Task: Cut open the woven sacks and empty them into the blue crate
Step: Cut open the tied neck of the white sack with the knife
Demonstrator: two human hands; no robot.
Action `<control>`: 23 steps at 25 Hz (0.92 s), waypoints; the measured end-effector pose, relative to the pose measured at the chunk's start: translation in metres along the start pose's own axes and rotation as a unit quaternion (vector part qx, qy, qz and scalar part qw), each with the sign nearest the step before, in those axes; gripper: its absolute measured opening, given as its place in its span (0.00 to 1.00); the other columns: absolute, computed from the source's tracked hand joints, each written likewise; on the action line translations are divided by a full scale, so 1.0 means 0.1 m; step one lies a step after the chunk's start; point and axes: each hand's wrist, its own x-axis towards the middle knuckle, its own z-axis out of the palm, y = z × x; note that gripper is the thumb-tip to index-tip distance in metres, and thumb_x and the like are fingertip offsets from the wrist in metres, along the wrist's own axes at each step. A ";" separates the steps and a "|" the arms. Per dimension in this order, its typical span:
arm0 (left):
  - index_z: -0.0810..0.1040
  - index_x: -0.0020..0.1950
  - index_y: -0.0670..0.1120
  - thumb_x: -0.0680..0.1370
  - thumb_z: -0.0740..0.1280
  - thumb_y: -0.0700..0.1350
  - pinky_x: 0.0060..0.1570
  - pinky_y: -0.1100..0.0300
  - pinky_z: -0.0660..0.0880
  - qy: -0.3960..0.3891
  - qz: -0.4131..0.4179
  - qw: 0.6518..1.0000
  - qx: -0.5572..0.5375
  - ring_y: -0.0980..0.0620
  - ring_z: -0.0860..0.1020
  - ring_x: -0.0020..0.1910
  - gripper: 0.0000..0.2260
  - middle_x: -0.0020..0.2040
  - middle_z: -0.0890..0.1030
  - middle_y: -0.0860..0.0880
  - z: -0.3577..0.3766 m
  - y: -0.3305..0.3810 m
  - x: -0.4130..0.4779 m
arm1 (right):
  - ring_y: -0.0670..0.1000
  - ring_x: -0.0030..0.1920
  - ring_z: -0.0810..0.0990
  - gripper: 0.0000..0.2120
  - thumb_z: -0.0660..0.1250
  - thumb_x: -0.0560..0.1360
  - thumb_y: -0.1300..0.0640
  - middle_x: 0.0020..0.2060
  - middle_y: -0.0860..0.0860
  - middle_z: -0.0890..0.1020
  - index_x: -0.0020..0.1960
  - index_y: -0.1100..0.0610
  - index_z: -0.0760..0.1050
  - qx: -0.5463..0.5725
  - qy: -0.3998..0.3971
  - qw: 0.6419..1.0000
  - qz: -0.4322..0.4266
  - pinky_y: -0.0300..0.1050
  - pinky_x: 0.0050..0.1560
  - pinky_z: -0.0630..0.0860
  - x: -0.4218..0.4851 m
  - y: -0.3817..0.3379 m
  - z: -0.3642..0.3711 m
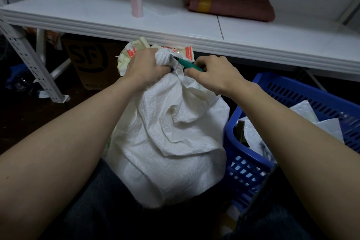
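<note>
White woven sack (171, 142) stands between the knees, crate (253, 171) at three o'clock; left hand (144, 68) clamps its bunched neck taut so the knife (187, 63) pinched in the right hand (212, 72) can slice.

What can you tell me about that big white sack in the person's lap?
The sack is white woven plastic, crinkled and bulging, standing upright between the person's legs beside the blue crate. Its neck is bunched into a tight knob at the top. The left hand grips that neck, while the right hand presses a green-handled cutter against it. It looks still closed.
</note>
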 end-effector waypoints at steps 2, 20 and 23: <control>0.79 0.49 0.45 0.69 0.72 0.54 0.41 0.57 0.68 0.000 -0.001 1.000 -0.004 0.46 0.76 0.45 0.16 0.46 0.81 0.45 0.01 0.00 0.01 | 0.51 0.33 0.76 0.18 0.61 0.74 0.40 0.33 0.49 0.76 0.52 0.53 0.76 0.000 0.005 1.000 0.005 0.50 0.40 0.80 0.00 0.00 -0.01; 0.79 0.52 0.46 0.69 0.72 0.54 0.42 0.56 0.70 -0.002 -0.002 1.000 -0.003 0.45 0.77 0.48 0.17 0.48 0.81 0.45 0.03 0.00 0.01 | 0.53 0.38 0.76 0.18 0.60 0.74 0.41 0.39 0.51 0.79 0.52 0.53 0.76 -0.048 0.036 0.998 0.000 0.44 0.35 0.69 -0.02 -0.02 0.02; 0.79 0.52 0.45 0.68 0.72 0.55 0.43 0.54 0.72 -0.003 -0.013 1.000 0.000 0.45 0.78 0.47 0.18 0.47 0.81 0.45 0.03 -0.02 0.01 | 0.53 0.37 0.75 0.17 0.60 0.74 0.42 0.35 0.50 0.76 0.51 0.54 0.76 -0.049 0.049 0.998 0.003 0.43 0.32 0.65 -0.02 -0.02 0.01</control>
